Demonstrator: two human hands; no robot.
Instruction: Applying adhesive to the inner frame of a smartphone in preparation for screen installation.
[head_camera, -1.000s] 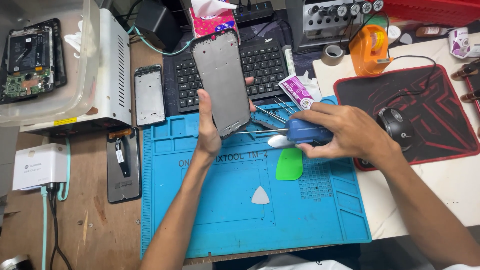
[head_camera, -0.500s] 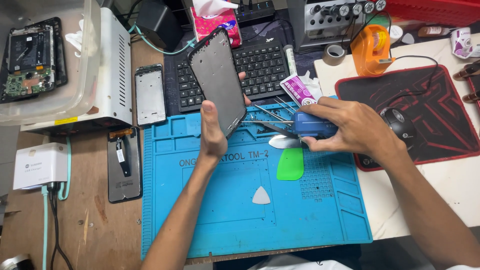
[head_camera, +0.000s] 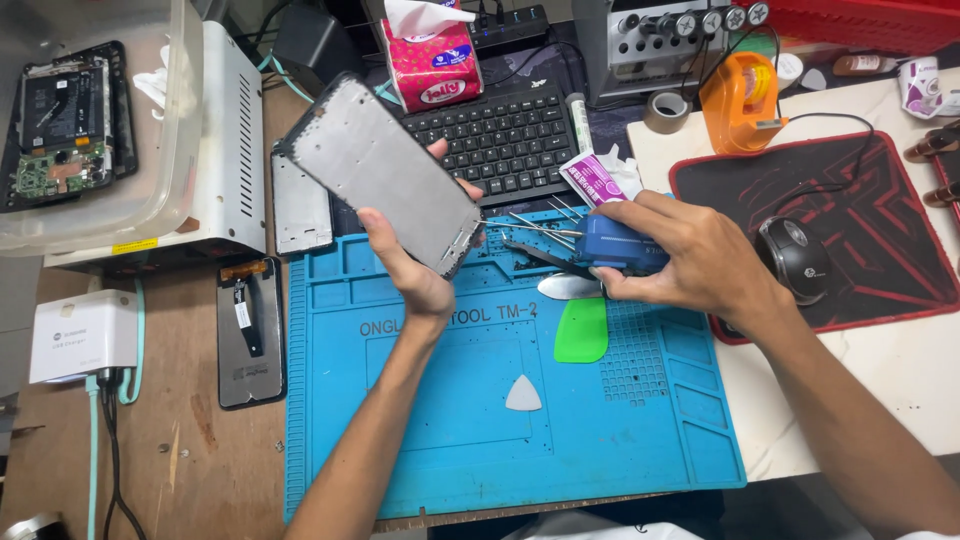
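Holding, in my left hand, a grey phone frame gripped at its lower end and tilted above the blue mat to expose its face, my right hand closed on a blue tool beside tweezers.

A worn wooden bench carries a blue repair mat. Beside the mat lie a dark phone screen and a white box
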